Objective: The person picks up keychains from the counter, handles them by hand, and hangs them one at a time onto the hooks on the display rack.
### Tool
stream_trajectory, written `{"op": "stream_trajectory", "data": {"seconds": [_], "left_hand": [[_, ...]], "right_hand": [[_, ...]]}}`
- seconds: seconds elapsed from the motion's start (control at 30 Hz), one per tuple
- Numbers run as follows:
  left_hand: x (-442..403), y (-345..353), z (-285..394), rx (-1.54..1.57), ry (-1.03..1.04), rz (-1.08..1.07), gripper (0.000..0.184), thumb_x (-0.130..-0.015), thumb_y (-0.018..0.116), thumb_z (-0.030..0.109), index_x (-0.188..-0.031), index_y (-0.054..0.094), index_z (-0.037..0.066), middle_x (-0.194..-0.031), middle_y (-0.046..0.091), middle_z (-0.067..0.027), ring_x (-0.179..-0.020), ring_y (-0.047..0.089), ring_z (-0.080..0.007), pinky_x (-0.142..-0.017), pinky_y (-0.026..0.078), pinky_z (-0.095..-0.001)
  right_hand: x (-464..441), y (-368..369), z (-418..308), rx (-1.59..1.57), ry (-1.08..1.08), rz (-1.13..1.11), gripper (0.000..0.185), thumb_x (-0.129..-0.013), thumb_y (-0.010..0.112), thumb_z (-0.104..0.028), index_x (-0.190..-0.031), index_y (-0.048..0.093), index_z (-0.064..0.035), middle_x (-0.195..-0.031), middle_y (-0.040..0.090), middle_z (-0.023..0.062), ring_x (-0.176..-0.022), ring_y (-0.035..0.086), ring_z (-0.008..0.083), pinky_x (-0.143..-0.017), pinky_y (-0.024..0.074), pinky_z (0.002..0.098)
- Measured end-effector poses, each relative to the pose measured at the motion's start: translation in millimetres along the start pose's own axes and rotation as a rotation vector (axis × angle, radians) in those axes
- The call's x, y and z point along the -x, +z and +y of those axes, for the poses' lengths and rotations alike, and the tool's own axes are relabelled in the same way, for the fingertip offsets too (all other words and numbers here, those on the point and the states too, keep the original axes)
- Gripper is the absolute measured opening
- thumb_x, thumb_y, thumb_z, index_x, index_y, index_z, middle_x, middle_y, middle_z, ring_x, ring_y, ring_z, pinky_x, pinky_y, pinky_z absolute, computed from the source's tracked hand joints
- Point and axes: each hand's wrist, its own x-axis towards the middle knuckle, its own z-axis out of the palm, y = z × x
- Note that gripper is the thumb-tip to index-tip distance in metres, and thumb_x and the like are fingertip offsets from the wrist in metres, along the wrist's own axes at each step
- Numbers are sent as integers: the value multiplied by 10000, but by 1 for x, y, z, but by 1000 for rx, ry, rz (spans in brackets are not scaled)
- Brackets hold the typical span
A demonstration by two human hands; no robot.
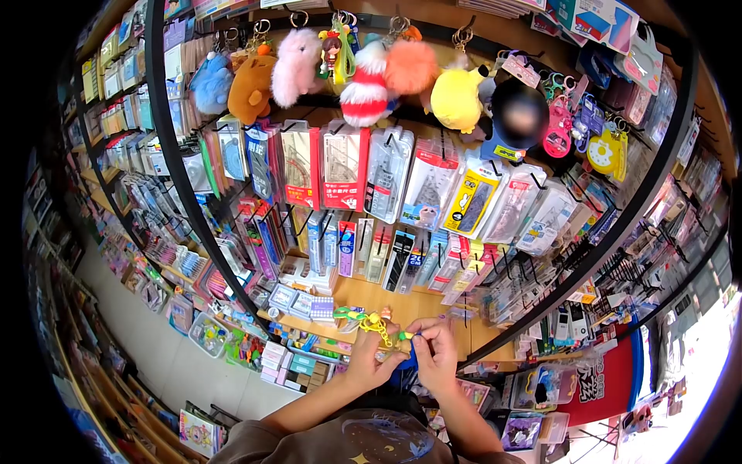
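Observation:
Both of my hands are close together low in the middle of the head view, over the front of a wooden shelf (pixel 359 295). My left hand (pixel 369 362) has its fingers closed at a yellow and green keychain (pixel 374 325), whose strap and yellow loops extend above the fingers. My right hand (pixel 437 354) pinches a small green and yellow piece (pixel 405 336) at the right end of the keychain. Something blue (pixel 413 357) shows between the hands; what it is cannot be made out.
Plush keychains, such as a yellow one (pixel 457 99) and a pink one (pixel 296 68), hang along the top. Packaged stationery (pixel 342 168) hangs on hooks below. Black rack posts (pixel 185 178) slant down at both sides. Small boxes (pixel 297 367) stand below left.

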Motion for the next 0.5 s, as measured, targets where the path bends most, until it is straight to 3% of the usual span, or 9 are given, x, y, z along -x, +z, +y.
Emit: {"op": "stream_trajectory", "data": {"seconds": [0.27,0.4,0.5], "left_hand": [[0,-5,-3,-13,78,4,388,-681,695,125,-995,501,4,-928,563,-163,-840,529,-322,-750,401,-384],[-2,-5,-3,-13,91,-9,388,-671,695,104,-993,502,5,-935,561,-168,-839,533,-322,-747,404,-386],[-3,-4,-2,-4,92,-34,390,-667,693,90,-995,500,2,-936,557,-173,-837,530,-326,-747,404,-387]], "right_hand": [[3,-13,-2,248,-152,26,97,-831,523,-20,-817,428,-35,-974,484,118,-833,463,162,-737,388,272],[2,-21,-7,30,-24,30,86,-833,538,-50,-836,453,-38,-987,474,115,-863,453,168,-755,374,279],[-1,-12,-15,150,-38,-74,96,-817,549,-18,-852,460,-28,-982,466,110,-895,461,166,-771,381,277]]}}
